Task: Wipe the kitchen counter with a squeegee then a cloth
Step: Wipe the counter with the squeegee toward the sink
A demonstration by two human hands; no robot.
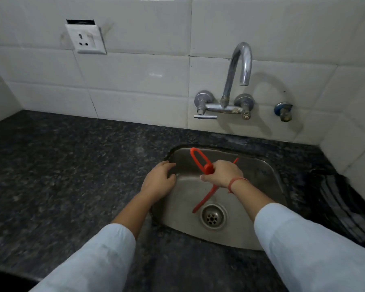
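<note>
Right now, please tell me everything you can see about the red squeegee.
The red squeegee looks like plastic. It has a loop handle that points up and away and a long thin blade that runs slantwise, its low end near the drain. The right hand grips its neck and holds it over the steel sink. The left hand does not touch it.

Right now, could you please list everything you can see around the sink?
squeegee: one, red, held over the sink
sink: one, steel, set in the counter
drain: one, metal, sink bottom
counter: one, dark speckled, around the sink
tap: one, chrome, on the wall above the sink
small valve: one, blue-capped, right of the tap
socket: one, white, wall at left
cloth: one, dark striped, counter at right
left hand: sink's left rim
right hand: gripping the squeegee
</note>
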